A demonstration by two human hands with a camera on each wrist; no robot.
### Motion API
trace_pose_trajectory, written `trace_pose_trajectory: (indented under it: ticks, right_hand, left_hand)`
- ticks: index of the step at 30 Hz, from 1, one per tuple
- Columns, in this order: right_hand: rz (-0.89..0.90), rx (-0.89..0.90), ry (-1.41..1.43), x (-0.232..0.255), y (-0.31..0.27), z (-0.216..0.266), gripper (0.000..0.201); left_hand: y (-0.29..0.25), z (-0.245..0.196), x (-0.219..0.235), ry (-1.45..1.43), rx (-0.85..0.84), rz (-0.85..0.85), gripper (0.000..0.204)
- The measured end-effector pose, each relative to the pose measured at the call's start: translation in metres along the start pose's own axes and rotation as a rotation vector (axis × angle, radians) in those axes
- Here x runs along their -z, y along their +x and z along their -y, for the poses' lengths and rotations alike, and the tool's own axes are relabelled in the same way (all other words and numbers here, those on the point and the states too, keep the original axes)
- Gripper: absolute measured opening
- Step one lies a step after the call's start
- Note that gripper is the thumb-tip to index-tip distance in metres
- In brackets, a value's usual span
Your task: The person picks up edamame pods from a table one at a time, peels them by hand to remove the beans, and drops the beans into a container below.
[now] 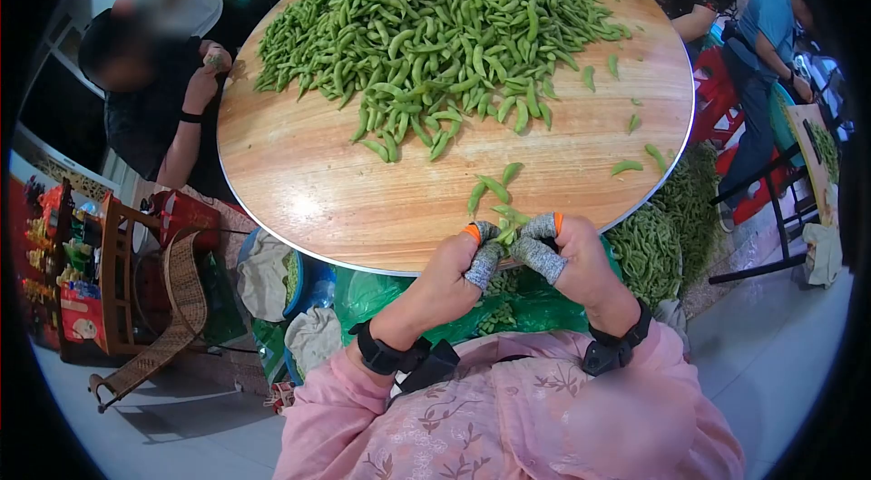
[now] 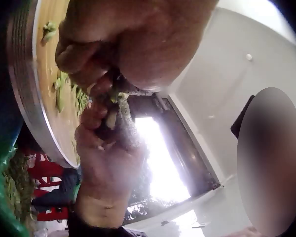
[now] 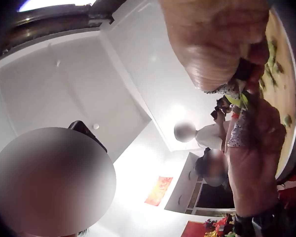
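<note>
— Where are the hands, how much room?

— Both at the near rim of the round table (image 1: 299,181), just over the edge. Bare wood between me and the big pod pile (image 1: 435,26); a few loose pods (image 1: 494,188) just ahead.

— Grip?

— My left hand (image 1: 449,271) and right hand (image 1: 567,253) both curl in, covered fingertips (image 1: 483,264) pinching one green pod (image 1: 508,233) between them.

— Pod's look?

— Green, short, mostly covered by fingers. Can't tell if it's split.

— Wrist views?

— Blurry, close; only a green sliver of pod (image 2: 119,97) between knuckles. Right wrist view much the same.
</note>
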State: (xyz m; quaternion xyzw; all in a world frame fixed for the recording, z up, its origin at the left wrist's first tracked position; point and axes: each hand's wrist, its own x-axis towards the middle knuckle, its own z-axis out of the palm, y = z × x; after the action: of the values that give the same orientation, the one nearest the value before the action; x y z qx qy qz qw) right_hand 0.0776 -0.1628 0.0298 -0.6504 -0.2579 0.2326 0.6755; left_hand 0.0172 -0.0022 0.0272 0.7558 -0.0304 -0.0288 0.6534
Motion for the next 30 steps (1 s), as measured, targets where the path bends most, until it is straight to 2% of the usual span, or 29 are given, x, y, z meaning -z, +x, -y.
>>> trace_pose_trajectory:
  ticks: [4,7,9,12,14,16,18,20,22,24,25,26,27,28,29,30]
  right_hand:
    - [-0.050,-0.029,-0.135,0.003,0.001,-0.003,0.004]
    - [-0.012,-0.020,-0.163,-0.001,-0.001,0.000,0.004]
    - [0.031,-0.004,-0.162,-0.002,0.000,0.001,0.004]
    - [0.091,0.033,-0.099,0.002,0.003,-0.004,0.005]
    - [0.117,-0.007,0.050,0.005,0.001,-0.012,0.006]
    - [0.118,-0.025,0.065,0.005,0.000,-0.012,0.006]
    - [0.118,-0.042,0.079,0.006,-0.001,-0.008,0.006]
    - [0.144,-0.008,-0.147,0.009,-0.001,-0.001,0.006]
    - [0.120,-0.006,-0.186,0.013,-0.002,-0.001,0.007]
    - [0.096,-0.004,-0.226,0.019,-0.004,-0.002,0.007]
    - [0.125,-0.055,-0.093,0.024,-0.003,-0.002,0.008]
    - [0.154,-0.106,0.041,0.028,-0.003,-0.002,0.009]
    - [0.154,-0.107,0.042,0.030,-0.004,-0.002,0.009]
    - [0.211,-0.159,0.170,0.032,-0.004,-0.001,0.010]
    - [0.268,-0.209,0.299,0.034,-0.004,0.000,0.012]
    - [0.268,-0.209,0.299,0.035,-0.004,0.002,0.012]
  left_hand:
    - [0.003,0.006,0.011,0.108,-0.054,0.008,0.017]
    - [0.003,-0.006,0.013,0.048,0.042,-0.012,0.018]
    - [0.005,-0.007,0.010,0.037,0.083,0.063,0.022]
    - [0.007,-0.007,0.015,-0.038,0.045,0.150,0.022]
    - [0.006,-0.004,0.014,-0.074,0.052,0.155,0.020]
    - [0.003,-0.007,0.015,-0.113,0.070,0.159,0.018]
    - [0.003,-0.016,0.017,0.049,0.044,0.167,0.012]
    - [0.000,-0.013,0.015,0.064,0.016,0.140,0.012]
    - [-0.003,-0.007,0.015,0.079,-0.014,0.112,0.012]
    - [-0.005,0.000,0.019,0.118,0.066,0.026,0.018]
    - [-0.004,0.002,0.020,0.118,0.066,0.027,0.018]
    - [-0.002,0.004,0.022,-0.013,0.065,-0.023,0.022]
    - [0.001,0.004,0.023,-0.145,0.065,-0.073,0.027]
    - [0.002,-0.003,0.023,-0.158,0.048,0.014,0.033]
    - [0.002,-0.004,0.020,-0.158,0.048,0.014,0.033]
    - [0.003,-0.005,0.017,-0.120,0.008,0.116,0.032]
